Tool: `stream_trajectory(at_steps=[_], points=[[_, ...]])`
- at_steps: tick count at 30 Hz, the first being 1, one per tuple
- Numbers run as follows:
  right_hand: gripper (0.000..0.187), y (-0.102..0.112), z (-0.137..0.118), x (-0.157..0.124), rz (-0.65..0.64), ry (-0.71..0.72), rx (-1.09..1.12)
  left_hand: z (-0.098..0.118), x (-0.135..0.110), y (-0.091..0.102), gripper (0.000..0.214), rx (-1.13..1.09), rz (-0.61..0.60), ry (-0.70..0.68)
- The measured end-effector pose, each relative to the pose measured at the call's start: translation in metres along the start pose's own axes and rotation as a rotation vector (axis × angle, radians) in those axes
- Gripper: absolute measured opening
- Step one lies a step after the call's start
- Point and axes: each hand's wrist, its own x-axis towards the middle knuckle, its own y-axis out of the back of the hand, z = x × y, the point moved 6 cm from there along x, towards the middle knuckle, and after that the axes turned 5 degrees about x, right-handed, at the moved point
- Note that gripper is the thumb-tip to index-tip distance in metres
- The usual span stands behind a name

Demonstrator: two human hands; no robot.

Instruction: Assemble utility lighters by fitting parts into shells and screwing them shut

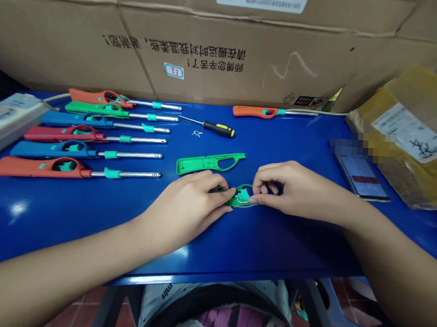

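Observation:
My left hand (191, 204) and my right hand (287, 187) meet at the middle of the blue table (90, 210). Both pinch a green lighter body with a teal trigger (241, 197) that lies on the table between them. Most of that piece is hidden under my left fingers. A separate green lighter shell half (207, 163) lies open just behind my left hand.
Several finished long-nosed lighters (75, 147) lie in a row at the left. An orange lighter (266, 112) and a black-and-yellow screwdriver (215, 128) lie at the back. A phone (360, 174) and a taped parcel (409, 131) sit at the right. Cardboard boxes (211, 39) wall the rear.

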Motion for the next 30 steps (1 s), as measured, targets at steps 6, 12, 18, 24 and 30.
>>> stream_trajectory(at_steps=[6,12,18,24,30], points=[[0.021,-0.003,0.011,0.003,-0.005,-0.185,0.166,0.006,-0.001,0.001,0.029,0.111,-0.031,-0.018],[0.022,0.0,0.011,0.003,0.022,-0.195,0.131,0.005,-0.002,0.001,0.028,0.083,-0.019,-0.007],[0.023,0.001,0.012,0.002,0.042,-0.178,0.105,0.006,-0.001,0.0,0.026,0.075,-0.038,0.033],[0.025,0.002,0.015,0.002,0.052,-0.165,0.085,0.008,-0.001,0.002,0.027,0.177,-0.074,0.049],[0.022,0.002,0.009,0.0,0.027,-0.134,0.097,0.008,-0.002,0.004,0.025,0.143,-0.037,0.025]])
